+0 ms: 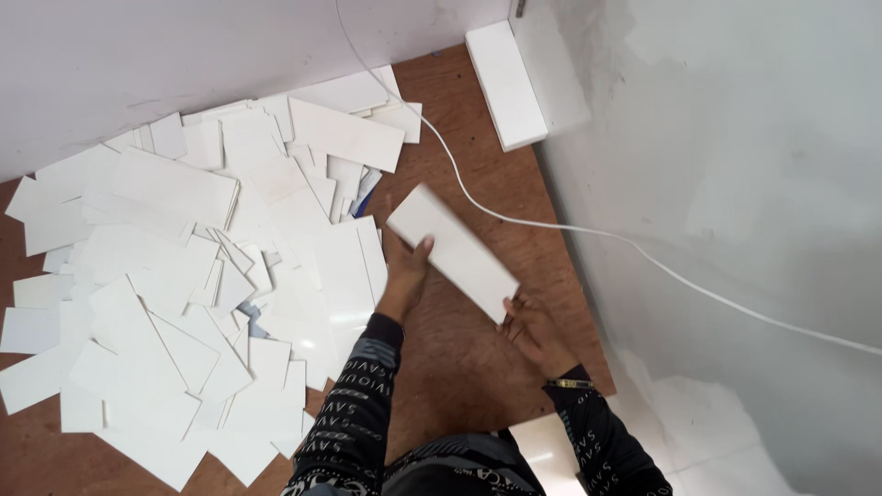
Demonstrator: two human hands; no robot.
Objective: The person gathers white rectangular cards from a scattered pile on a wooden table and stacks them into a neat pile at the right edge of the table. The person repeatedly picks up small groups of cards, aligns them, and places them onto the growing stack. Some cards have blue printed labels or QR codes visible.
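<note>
Both my hands hold one white rectangular box [450, 250] above the brown wooden floor [459, 358]. My left hand [405, 276] grips its near-left edge. My right hand [535, 329] grips its lower right corner, with a bracelet at the wrist. The box is tilted diagonally, its far end pointing to the upper left. Both sleeves are dark with light lettering.
A big loose pile of flat white cards [202, 276] spreads over the floor on the left. A white block [505, 84] lies by the wall at the top. A thin white cable [588, 230] runs across the floor and the grey surface [735, 184] on the right.
</note>
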